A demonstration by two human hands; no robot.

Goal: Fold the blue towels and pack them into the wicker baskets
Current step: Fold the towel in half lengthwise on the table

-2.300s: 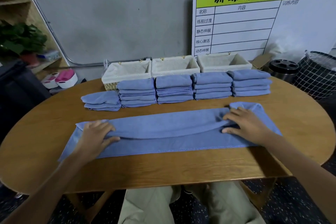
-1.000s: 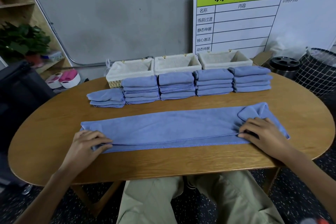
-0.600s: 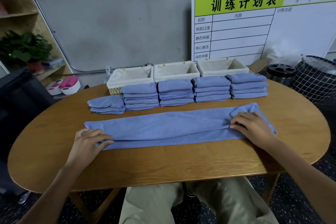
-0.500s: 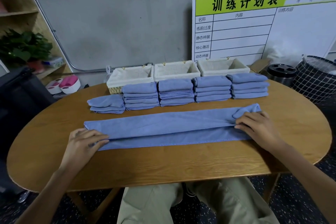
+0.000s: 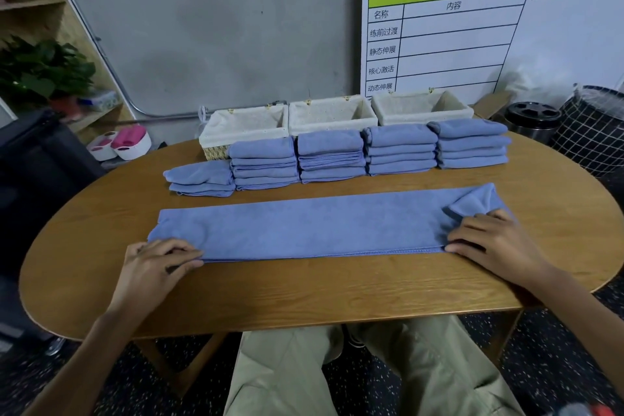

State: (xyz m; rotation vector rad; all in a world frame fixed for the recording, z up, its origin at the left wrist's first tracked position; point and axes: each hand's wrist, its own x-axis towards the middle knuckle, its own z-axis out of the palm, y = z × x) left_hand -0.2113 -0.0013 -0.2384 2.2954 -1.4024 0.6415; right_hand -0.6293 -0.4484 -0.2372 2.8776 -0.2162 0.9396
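- Left hand [image 5: 158,263]: at the left end of the blue towel [image 5: 314,226], near edge; fingers curled and pinching the near-left corner against the bench [image 5: 304,290].
- Blue towel: lies flat as a long narrow strip, long axis running left to right across the bench, parallel to its near edge. Surface smooth along the middle; stitched hem shows along the near edge.
- Right end of the strip: one corner flap is turned over and bunched, not lying square.
- Right hand [image 5: 496,240]: at the right end, fingers bent, gripping the near-right corner just below the flap.
- Judgement: each hand holds its own end, neither nearer the middle; the next fold should bring one end across along the long axis, after flattening the flap.
- Behind: folded towel stacks [image 5: 368,155], then three wicker baskets [image 5: 332,115], which look unfilled.
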